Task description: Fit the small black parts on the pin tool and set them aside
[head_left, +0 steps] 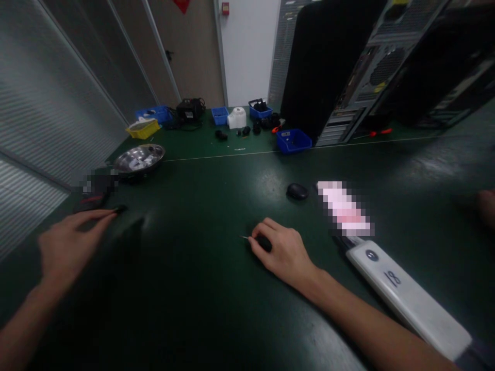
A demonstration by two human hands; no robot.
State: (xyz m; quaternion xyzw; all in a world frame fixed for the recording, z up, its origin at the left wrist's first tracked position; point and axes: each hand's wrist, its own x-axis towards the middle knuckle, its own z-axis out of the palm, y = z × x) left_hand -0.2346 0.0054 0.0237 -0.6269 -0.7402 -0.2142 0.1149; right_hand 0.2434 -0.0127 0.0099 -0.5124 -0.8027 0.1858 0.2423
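My left hand point(71, 242) is raised over the left side of the green table, thumb and forefinger pinched on a small dark part point(120, 208) whose kind I cannot make out. In the middle, my right hand point(282, 250) is closed around the dark handle of a small screwdriver point(264, 243). Its thin metal tip points left, past my thumb. Beyond that hand lies a black computer mouse point(297, 191). A phone point(344, 208) with a lit, blurred-out screen is to the right, near a white power bank point(410, 299) marked 18.
A metal bowl point(139, 158) with white pieces stands at the left, by a blurred dark object point(95, 193). Blue bins point(293, 141), a yellow bin point(143, 129) and a white housing point(237, 118) line the back. Computer cases point(359, 77) stand behind. Another person's hand point(487, 206) shows at the right edge.
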